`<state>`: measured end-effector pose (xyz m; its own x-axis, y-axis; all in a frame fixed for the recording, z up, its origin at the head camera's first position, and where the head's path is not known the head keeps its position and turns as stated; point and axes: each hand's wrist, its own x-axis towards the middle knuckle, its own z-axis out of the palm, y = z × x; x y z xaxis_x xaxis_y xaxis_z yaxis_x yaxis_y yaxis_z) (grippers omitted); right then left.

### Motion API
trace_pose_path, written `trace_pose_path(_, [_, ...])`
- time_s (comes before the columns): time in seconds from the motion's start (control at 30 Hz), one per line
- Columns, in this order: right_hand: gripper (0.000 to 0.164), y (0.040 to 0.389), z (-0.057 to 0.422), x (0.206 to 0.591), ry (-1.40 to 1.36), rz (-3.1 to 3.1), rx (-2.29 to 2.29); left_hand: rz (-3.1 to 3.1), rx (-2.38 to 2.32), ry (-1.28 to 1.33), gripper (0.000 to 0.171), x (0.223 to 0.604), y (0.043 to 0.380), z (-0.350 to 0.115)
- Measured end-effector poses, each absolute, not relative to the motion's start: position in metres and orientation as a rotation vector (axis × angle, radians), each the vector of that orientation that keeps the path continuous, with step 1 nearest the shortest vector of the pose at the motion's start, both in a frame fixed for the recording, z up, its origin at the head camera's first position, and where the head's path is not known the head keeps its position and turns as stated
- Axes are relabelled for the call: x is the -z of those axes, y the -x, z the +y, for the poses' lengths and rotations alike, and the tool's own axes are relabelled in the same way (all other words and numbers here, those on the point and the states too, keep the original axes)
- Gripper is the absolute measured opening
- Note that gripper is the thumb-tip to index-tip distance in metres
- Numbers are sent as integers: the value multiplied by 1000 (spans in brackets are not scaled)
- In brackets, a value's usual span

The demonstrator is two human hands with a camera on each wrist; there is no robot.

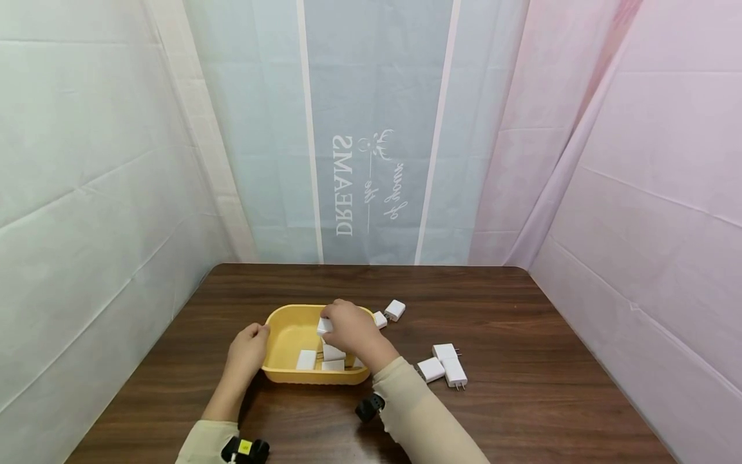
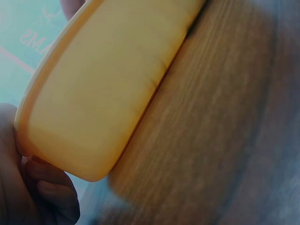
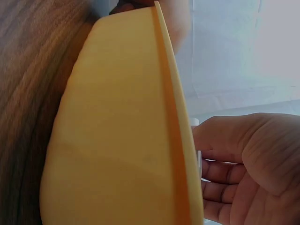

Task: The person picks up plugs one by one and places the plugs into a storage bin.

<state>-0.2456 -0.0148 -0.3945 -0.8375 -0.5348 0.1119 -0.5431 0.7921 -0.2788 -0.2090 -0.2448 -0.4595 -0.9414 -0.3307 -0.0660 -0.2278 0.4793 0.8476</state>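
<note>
A yellow plastic basin (image 1: 285,338) sits on the table with several white charger plugs inside, one plug (image 1: 306,359) lying near its front wall. My left hand (image 1: 248,351) grips the basin's left end; in the left wrist view its curled fingers (image 2: 54,190) are at the rim. Over the basin, my right hand (image 1: 353,332) holds a white charger plug (image 1: 324,326) between thumb and fingers. In the right wrist view the basin's wall (image 3: 112,122) hides most of that plug, and the right hand (image 3: 258,164) shows beyond the rim.
On the brown wooden table (image 1: 522,399), two white plugs, one of them a plug (image 1: 395,310), lie behind the basin's right end. Three more, including a plug (image 1: 444,351), lie close together to the right, near my right sleeve (image 1: 417,406). Cloth curtains (image 1: 377,77) surround the table.
</note>
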Motion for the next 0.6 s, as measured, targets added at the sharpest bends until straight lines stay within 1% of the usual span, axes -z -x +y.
trace_pose_path(0.43, [31,241,-37,397,-995,-2925,-345,-2622,1441,-512,46,462,210,-246])
trace_pose_path(0.6, [32,239,-45,402,-1010,-2905,-246,-2637,1419,-511,47,462,210,-246])
